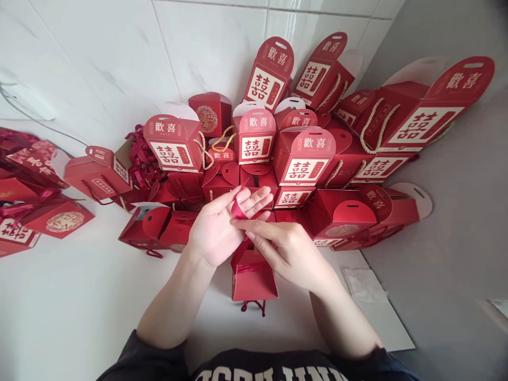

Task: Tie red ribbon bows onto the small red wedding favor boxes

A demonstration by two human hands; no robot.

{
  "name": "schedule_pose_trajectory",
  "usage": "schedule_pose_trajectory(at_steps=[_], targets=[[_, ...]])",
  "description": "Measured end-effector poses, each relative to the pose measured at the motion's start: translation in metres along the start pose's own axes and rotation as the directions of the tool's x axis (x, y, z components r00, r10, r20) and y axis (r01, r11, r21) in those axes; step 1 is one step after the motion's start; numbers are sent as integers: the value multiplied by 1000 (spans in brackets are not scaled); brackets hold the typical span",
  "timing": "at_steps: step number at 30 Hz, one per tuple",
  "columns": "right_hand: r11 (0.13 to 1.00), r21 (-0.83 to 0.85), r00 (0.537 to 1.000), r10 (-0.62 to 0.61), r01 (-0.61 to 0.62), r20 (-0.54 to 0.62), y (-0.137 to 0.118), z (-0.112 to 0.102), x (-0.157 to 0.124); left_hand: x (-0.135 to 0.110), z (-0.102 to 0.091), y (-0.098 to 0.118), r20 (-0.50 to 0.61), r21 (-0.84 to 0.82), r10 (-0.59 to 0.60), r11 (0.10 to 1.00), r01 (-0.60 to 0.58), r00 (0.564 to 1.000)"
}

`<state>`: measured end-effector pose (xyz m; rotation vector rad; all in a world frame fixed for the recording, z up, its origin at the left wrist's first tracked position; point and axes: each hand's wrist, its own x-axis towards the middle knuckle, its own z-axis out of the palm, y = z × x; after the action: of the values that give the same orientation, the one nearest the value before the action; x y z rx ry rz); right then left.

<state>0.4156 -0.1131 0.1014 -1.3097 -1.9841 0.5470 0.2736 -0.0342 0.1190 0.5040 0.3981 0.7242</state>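
My left hand point(216, 230) is turned palm up with its fingers spread, and a red satin ribbon point(239, 210) loops over them. My right hand point(288, 251) comes in from the right, its fingertips pinching the same ribbon near my left palm. The ribbon runs down to a small red paper gift box point(254, 280) just below my hands. A band of it crosses the box's front. A dark red cord point(254, 306) hangs from the box's lower end. The knot area is hidden behind my fingers.
Several red gift boxes point(301, 164) printed with double-happiness characters, some with gold cord handles, are massed against the white tile wall point(99, 58). A heap of red ribbons point(141, 159) lies among them, more boxes point(39, 211) sit left, and a translucent plastic sheet point(363, 283) lies right.
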Motion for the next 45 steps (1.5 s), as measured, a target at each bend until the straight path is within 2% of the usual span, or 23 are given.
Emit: schedule_pose_trajectory(at_steps=[3, 7, 13, 18, 25, 30, 34, 40, 43, 45], targets=[[1000, -26, 1000, -4, 4, -5, 1, -3, 0, 0, -1, 3, -12, -6, 6, 1000, -6, 1000], [996, -26, 996, -87, 88, 37, 2, -5, -2, 0, -4, 3, -26, -13, 9, 1000, -9, 1000], [984, -3, 978, -179, 180, 107, 2, -6, -2, 3, -7, 1, 12, -22, -3, 1000, 4, 1000], [987, -37, 987, -152, 154, 56, 5, -8, -4, 2, -6, 1, 10, -43, -5, 999, 6, 1000], [985, -98, 986, -132, 142, 102, 6, -12, -5, 2, -3, 2, -26, -35, -2, 999, 1, 1000], [980, -38, 978, -189, 193, 91, 6, -11, -5, 3, -4, 1, -2, -43, -8, 999, 8, 1000], [990, -71, 992, -118, 121, 44, 8, -10, -4, 1, -3, 2, 27, -67, -11, 998, 12, 1000], [993, -89, 997, -78, 79, 19, 8, -11, -5, 1, -1, 4, -20, -41, 19, 999, -20, 1000], [988, -90, 992, -120, 123, 40, 6, -10, -5, 2, -2, 4, -26, -20, 28, 999, -28, 999], [978, -55, 975, -196, 203, 106, 4, -8, -5, 3, -2, 4, -19, -8, 25, 1000, -25, 999]])
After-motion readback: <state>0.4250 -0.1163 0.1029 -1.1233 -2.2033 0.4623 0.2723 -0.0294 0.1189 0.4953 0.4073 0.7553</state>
